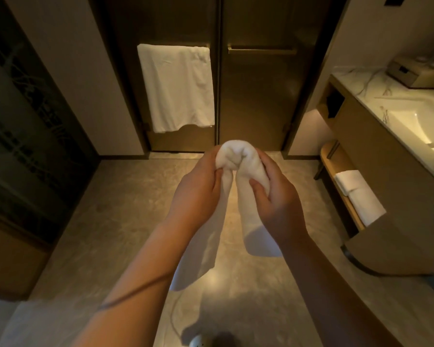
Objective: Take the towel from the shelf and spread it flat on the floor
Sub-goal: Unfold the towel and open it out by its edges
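Note:
A white towel (236,156) is bunched up in front of me, held in the air over the stone floor (110,221). My left hand (196,186) grips its left side and my right hand (273,196) grips its right side. Two loose ends hang down below my hands, one under each wrist. The wooden shelf (336,166) under the vanity at the right holds another folded white towel (358,196).
A large white towel (176,88) hangs on a bar on the left of two dark doors ahead. A vanity with a marble top and sink (411,126) stands at the right. A dark patterned panel (30,121) lines the left wall.

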Demonstrator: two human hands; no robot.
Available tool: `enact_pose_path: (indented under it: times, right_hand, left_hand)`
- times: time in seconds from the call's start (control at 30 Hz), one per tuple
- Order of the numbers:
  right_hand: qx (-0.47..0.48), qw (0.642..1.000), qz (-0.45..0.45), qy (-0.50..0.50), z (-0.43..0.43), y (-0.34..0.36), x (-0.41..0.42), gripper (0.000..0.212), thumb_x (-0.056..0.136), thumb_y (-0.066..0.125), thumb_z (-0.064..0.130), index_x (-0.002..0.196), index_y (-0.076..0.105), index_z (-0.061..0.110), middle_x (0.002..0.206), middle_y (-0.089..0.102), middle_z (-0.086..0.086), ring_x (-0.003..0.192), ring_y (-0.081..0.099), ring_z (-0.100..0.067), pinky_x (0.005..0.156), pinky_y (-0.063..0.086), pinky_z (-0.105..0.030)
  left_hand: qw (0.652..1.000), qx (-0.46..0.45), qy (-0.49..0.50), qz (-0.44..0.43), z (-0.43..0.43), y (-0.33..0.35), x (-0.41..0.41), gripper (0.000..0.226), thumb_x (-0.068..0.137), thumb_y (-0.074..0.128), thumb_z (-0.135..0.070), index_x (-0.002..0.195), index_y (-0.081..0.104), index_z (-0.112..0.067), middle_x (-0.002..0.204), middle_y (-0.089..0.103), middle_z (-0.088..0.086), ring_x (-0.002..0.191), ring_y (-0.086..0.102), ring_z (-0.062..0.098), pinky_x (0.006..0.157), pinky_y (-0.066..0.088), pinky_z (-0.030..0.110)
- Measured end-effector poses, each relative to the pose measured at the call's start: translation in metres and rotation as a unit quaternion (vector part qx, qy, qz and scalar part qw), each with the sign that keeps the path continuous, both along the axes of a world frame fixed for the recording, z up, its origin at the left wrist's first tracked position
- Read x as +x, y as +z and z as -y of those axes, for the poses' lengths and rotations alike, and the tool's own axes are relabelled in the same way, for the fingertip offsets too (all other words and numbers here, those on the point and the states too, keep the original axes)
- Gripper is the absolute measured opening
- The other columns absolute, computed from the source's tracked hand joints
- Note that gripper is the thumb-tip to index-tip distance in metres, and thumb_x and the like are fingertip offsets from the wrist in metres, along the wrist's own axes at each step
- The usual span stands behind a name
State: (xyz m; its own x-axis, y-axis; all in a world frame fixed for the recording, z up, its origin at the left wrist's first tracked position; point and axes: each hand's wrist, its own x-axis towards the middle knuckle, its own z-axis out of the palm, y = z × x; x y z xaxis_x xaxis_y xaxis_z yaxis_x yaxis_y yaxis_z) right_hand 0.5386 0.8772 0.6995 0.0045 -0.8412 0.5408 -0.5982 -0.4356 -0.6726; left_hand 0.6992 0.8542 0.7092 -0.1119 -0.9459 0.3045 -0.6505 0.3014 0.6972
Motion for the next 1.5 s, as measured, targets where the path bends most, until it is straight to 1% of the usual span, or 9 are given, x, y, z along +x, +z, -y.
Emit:
enact_pose_path:
  times: [0.2, 0.4, 0.53, 0.73, 0.9, 1.1, 1.23, 1.37, 1.5]
  right_hand:
    - [0.0, 0.999, 0.012, -0.052, -0.012, 0.01, -0.019, 0.053, 0.092, 0.062, 0.013, 0.142, 0.041, 0.015, 0.123, 0.062, 0.0, 0.105, 0.06, -0.006, 0.086, 0.051, -0.018]
    - [0.017, 0.993, -0.079, -0.087, -0.018, 0.028, -0.038, 0.035, 0.094, 0.055, 0.014, 0.129, 0.055, 0.018, 0.121, 0.064, -0.002, 0.108, 0.059, -0.017, 0.088, 0.047, -0.029]
    - [0.043, 0.988, -0.126, -0.076, -0.019, 0.03, -0.041, 0.034, 0.093, 0.058, 0.023, 0.126, 0.057, 0.019, 0.117, 0.063, -0.001, 0.104, 0.058, -0.017, 0.083, 0.041, -0.025]
    - [0.032, 0.996, -0.056, -0.056, -0.024, 0.012, -0.02, 0.03, 0.092, 0.06, 0.02, 0.122, 0.058, 0.019, 0.118, 0.061, 0.001, 0.105, 0.055, -0.012, 0.084, 0.038, -0.016]
    - [0.011, 0.997, -0.058, -0.053, -0.027, 0.008, -0.005, 0.024, 0.096, 0.056, 0.019, 0.119, 0.061, 0.017, 0.113, 0.061, -0.001, 0.104, 0.056, -0.017, 0.087, 0.048, -0.033]
    - [-0.003, 0.992, -0.108, -0.068, -0.018, 0.027, 0.008, 0.024, 0.097, 0.051, 0.02, 0.118, 0.061, 0.016, 0.112, 0.06, -0.001, 0.103, 0.056, -0.017, 0.082, 0.047, -0.03]
    - [-0.029, 0.99, -0.114, -0.073, -0.013, 0.036, 0.019, 0.022, 0.096, 0.051, 0.017, 0.116, 0.062, 0.018, 0.11, 0.061, 0.0, 0.102, 0.056, -0.016, 0.08, 0.051, -0.036]
    - [-0.064, 0.988, -0.103, -0.096, -0.011, 0.042, 0.019, 0.023, 0.096, 0.051, 0.014, 0.114, 0.062, 0.02, 0.109, 0.061, 0.002, 0.101, 0.057, -0.014, 0.078, 0.049, -0.028]
    - [-0.046, 0.987, -0.09, -0.127, -0.007, 0.041, 0.013, 0.023, 0.096, 0.052, 0.015, 0.117, 0.062, 0.02, 0.113, 0.062, 0.001, 0.102, 0.054, -0.01, 0.08, 0.041, -0.017]
  left_hand:
    - [0.996, -0.028, -0.008, 0.082, -0.004, 0.004, -0.004, 0.042, 0.092, 0.042, -0.029, 0.133, 0.034, -0.029, 0.116, 0.059, 0.0, 0.086, 0.052, 0.006, 0.066, 0.04, 0.018]
    - [0.986, -0.066, -0.036, 0.146, -0.004, 0.015, 0.004, 0.028, 0.095, 0.044, -0.02, 0.121, 0.041, -0.028, 0.109, 0.054, 0.001, 0.08, 0.06, 0.022, 0.067, 0.054, 0.045]
    - [0.983, -0.059, -0.065, 0.16, -0.009, 0.02, 0.008, 0.024, 0.096, 0.041, -0.024, 0.119, 0.04, -0.032, 0.109, 0.057, 0.002, 0.082, 0.06, 0.023, 0.068, 0.054, 0.045]
    - [0.984, -0.031, -0.112, 0.132, -0.018, 0.018, 0.003, 0.028, 0.091, 0.036, -0.038, 0.119, 0.038, -0.043, 0.11, 0.062, -0.002, 0.091, 0.061, 0.021, 0.074, 0.053, 0.04]
    - [0.992, -0.019, -0.107, 0.065, -0.019, 0.01, 0.011, 0.025, 0.093, 0.04, -0.038, 0.116, 0.037, -0.045, 0.11, 0.058, -0.014, 0.093, 0.059, 0.012, 0.072, 0.049, 0.031]
    - [0.997, 0.022, -0.064, -0.033, -0.02, -0.007, 0.027, 0.044, 0.089, 0.052, -0.045, 0.13, 0.038, -0.039, 0.1, 0.052, -0.025, 0.083, 0.052, -0.01, 0.073, 0.045, 0.014]
    - [0.997, 0.053, -0.044, -0.029, -0.016, -0.026, 0.041, 0.051, 0.083, 0.058, -0.05, 0.129, 0.038, -0.038, 0.098, 0.054, -0.021, 0.082, 0.054, -0.004, 0.069, 0.048, 0.02]
    - [0.998, 0.052, -0.008, 0.025, -0.013, -0.046, 0.06, 0.049, 0.082, 0.062, -0.042, 0.127, 0.043, -0.034, 0.109, 0.058, -0.012, 0.089, 0.053, 0.006, 0.069, 0.041, 0.027]
    - [0.998, 0.051, 0.014, 0.025, -0.007, -0.046, 0.083, 0.032, 0.082, 0.064, -0.039, 0.112, 0.054, -0.033, 0.095, 0.055, -0.016, 0.083, 0.053, 0.005, 0.062, 0.038, 0.021]
